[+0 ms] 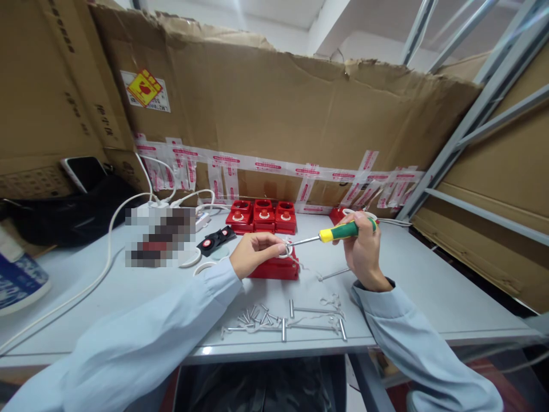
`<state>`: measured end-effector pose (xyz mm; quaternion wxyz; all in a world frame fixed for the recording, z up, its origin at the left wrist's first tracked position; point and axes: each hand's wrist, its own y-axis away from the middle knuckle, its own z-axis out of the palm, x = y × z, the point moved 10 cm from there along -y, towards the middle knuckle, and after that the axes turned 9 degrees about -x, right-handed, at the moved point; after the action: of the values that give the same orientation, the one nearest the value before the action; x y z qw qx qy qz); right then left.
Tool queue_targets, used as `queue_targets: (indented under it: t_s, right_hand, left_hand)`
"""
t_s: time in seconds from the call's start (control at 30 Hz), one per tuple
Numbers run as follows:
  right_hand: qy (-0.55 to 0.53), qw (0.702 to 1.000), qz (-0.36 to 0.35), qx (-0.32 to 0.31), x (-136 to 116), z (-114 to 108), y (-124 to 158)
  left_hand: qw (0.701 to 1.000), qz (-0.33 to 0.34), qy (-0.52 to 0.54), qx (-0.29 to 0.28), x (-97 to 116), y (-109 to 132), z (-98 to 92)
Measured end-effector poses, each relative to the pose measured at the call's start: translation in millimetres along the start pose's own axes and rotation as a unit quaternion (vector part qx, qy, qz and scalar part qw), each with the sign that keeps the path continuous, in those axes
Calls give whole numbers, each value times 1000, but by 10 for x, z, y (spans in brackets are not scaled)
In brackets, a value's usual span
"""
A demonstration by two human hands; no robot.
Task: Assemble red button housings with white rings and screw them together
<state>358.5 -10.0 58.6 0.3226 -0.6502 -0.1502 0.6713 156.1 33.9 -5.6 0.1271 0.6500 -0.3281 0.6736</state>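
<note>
A red box (277, 269) sits on the counter (429, 286) near its middle, just in front of the person. The left hand (253, 252) rests on the box's left end, its fingers curled down over the top and pressed against a small white ring (285, 250) on the upper face, holding the box steady. The right hand (364, 252) is wrapped tightly around the yellow-and-green handle of a screwdriver (338, 231). The screwdriver lies nearly level, with its metal shaft pointing left and its tip at the white ring, just beside the left fingertips.

Behind the box, three more red units (262, 216) stand side by side in a row at the back of the counter. To their left lie two small black pieces (217, 239) with red centres. A loose metal rod (334, 273) lies just below the right hand.

Nearer the front edge of the counter is a scatter of small screws (255, 315) and several long metal pins (313, 326), lying flat. White cables (111, 229) run across the left side. A phone (83, 171) leans on a black bag (64, 217) at the far left. A taped cardboard wall (278, 114) stands along the back, and a grey metal shelf frame (472, 114) rises on the right.
</note>
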Motion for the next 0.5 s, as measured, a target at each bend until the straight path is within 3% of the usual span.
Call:
queue_targets:
  t_s: [0.17, 0.33, 0.5]
  right_hand:
    - [28, 999, -23, -31, -34, 10, 15]
    - [61, 982, 75, -160, 142, 119, -73]
    - [179, 934, 138, -277, 288, 169, -57]
  left_hand:
    - [1000, 3, 20, 12, -36, -9, -51]
    - [999, 18, -10, 39, -20, 8, -144]
    - [996, 33, -64, 55, 63, 32, -171]
